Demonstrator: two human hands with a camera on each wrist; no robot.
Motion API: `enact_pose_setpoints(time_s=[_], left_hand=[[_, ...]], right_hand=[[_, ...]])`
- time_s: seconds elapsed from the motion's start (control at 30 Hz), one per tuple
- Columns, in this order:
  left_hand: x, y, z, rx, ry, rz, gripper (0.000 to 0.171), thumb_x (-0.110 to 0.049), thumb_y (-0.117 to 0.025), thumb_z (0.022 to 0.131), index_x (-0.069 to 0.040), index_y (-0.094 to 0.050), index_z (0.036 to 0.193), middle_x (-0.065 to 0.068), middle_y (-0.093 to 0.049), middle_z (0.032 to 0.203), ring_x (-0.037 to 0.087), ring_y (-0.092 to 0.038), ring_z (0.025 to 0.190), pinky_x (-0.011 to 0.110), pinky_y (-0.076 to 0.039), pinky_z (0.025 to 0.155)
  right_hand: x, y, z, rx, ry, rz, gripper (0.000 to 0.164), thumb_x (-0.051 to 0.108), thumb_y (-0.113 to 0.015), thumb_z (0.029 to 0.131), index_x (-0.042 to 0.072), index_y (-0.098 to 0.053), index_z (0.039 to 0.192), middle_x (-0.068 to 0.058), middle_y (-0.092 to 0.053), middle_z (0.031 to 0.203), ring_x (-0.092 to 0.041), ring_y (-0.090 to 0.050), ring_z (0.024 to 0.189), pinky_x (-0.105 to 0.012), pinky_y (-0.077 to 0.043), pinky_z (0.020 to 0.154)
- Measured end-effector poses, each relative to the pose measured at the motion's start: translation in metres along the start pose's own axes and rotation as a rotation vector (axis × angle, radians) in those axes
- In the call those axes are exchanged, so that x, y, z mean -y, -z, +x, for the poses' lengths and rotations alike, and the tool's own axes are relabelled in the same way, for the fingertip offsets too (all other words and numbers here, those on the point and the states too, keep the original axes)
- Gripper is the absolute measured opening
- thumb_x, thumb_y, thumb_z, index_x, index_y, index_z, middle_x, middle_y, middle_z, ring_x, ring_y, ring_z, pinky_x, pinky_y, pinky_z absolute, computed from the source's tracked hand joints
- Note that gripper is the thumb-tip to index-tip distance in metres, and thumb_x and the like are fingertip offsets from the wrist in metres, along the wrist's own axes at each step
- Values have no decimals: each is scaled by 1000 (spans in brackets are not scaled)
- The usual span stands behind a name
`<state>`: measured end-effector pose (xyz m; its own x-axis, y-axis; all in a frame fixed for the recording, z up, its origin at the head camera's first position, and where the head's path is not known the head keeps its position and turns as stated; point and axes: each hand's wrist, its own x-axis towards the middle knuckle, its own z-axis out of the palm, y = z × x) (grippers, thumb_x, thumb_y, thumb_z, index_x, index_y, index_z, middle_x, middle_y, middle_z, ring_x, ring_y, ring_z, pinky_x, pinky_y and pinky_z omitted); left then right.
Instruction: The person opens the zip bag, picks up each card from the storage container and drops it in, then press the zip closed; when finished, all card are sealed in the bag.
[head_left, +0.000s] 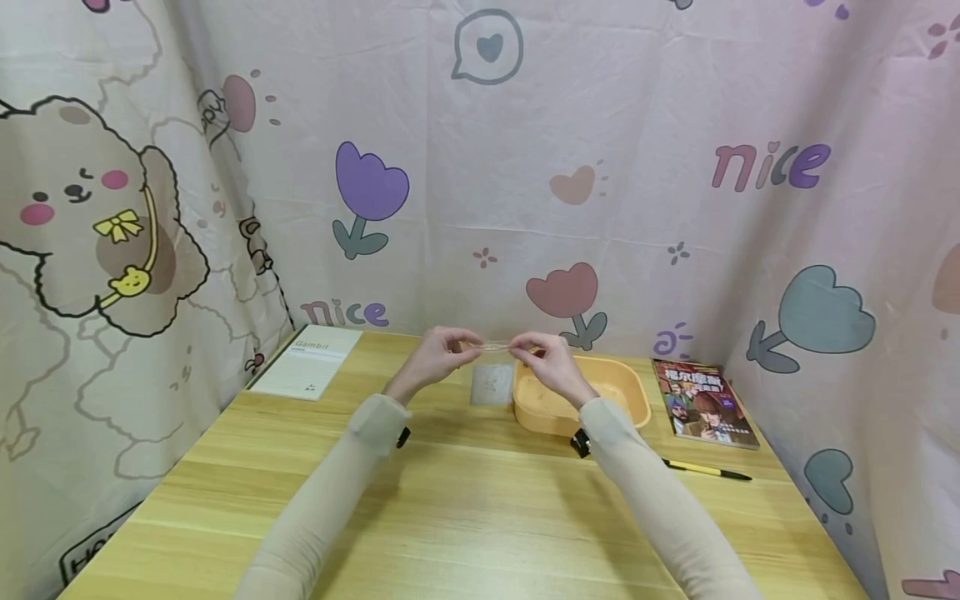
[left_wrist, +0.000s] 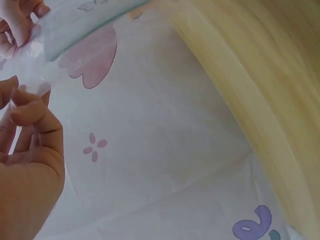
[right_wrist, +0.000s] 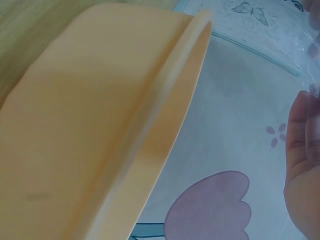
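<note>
A thin piece of clear plastic film [head_left: 493, 347] is stretched between both hands above the far part of the table. My left hand [head_left: 437, 360] pinches its left end between thumb and fingers. The right hand [head_left: 552, 363] pinches the other end. In the left wrist view the film [left_wrist: 35, 62] looks see-through and shiny. Just beyond and below the hands, a pale square packet [head_left: 491, 384] lies on the table; the right wrist view shows a butterfly drawing on this packet [right_wrist: 250, 25]. Whether the film is a single sheet or a bag, I cannot tell.
A yellow-orange plastic basin [head_left: 545, 421] stands under the right forearm. Right of it are a colourful comic-style book [head_left: 705, 404] and a yellow-and-black pen [head_left: 707, 470]. A white "Gambit" notepad [head_left: 306, 362] lies at the table's [head_left: 465, 525] far left. Printed curtains [head_left: 450, 108] hang behind.
</note>
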<state>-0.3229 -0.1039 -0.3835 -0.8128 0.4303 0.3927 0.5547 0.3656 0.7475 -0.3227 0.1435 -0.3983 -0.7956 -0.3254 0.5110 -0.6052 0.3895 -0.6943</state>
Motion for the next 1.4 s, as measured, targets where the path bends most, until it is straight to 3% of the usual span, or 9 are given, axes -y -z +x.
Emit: enact_pose_setpoints(time_s=[0.23, 0.47, 0.57, 0.77, 0.97, 1.13, 1.2, 1.27, 1.4], left_hand=[[-2, -2, 0, -71, -69, 76, 7, -14, -73, 88, -9, -75, 91, 3, -69, 79, 14, -52, 62, 20, -42, 48], [1, -2, -2, -127, -52, 5, 6, -17, -73, 88, -11, -71, 90, 4, -69, 83, 15, -57, 69, 21, -47, 55], [2, -3, -2, -148, -56, -29, 12, -16, -72, 89, -10, -71, 99, 7, -73, 87, 15, -59, 71, 21, -48, 58], [5, -6, -5, -232, -39, -98, 33, -14, -73, 88, -8, -67, 120, 10, -76, 95, 15, -62, 76, 20, -50, 62], [10, -8, -10, -259, 23, -145, 21, -22, -74, 88, -7, -74, 103, 8, -74, 90, 18, -60, 75, 21, -48, 60], [8, -7, -14, -250, 61, -166, 19, -21, -70, 91, -3, -75, 97, 15, -73, 92, 24, -60, 80, 21, -47, 63], [7, -7, -15, -257, 64, -169, 19, -18, -70, 91, -1, -75, 98, 19, -72, 93, 24, -59, 81, 20, -46, 63], [11, -9, -15, -268, 62, -170, 19, -19, -69, 92, -1, -74, 97, 19, -71, 93, 21, -58, 81, 18, -46, 63], [13, -11, -16, -291, 43, -187, 21, -24, -69, 92, -4, -74, 95, 16, -71, 92, 18, -56, 81, 17, -45, 62]], right_hand=[[1, -2, -1, -22, 39, 14, 14, 11, -68, 92, 10, -76, 103, -8, -75, 97, -18, -67, 72, -41, -61, 61], [4, -5, -1, -36, -9, 35, 15, 12, -69, 91, 9, -76, 104, -10, -75, 97, -11, -65, 72, -22, -58, 62], [3, -8, -2, -59, -39, 47, 15, 13, -70, 90, 6, -75, 103, -14, -75, 96, -11, -66, 71, -21, -57, 61], [4, -14, -3, -130, -76, 127, 19, 13, -72, 89, 5, -73, 106, -14, -75, 94, -37, -68, 75, -31, -61, 61], [4, -15, -4, -176, -86, 186, 19, 12, -73, 88, 5, -73, 106, -14, -74, 92, -36, -68, 76, -22, -59, 59], [12, -11, -7, -136, -114, 244, 24, 7, -71, 89, -3, -69, 111, -24, -72, 97, -46, -66, 81, -17, -57, 61], [11, -11, -7, -123, -124, 244, 26, 7, -70, 90, -2, -68, 115, -25, -72, 99, -44, -67, 83, -26, -60, 65], [2, -13, -7, -126, -110, 228, 27, 10, -69, 91, 4, -68, 117, -21, -73, 100, -32, -70, 81, -30, -61, 66], [1, -14, -8, -140, -66, 164, 30, 13, -69, 91, 10, -67, 121, -16, -75, 97, -10, -69, 73, -27, -58, 59]])
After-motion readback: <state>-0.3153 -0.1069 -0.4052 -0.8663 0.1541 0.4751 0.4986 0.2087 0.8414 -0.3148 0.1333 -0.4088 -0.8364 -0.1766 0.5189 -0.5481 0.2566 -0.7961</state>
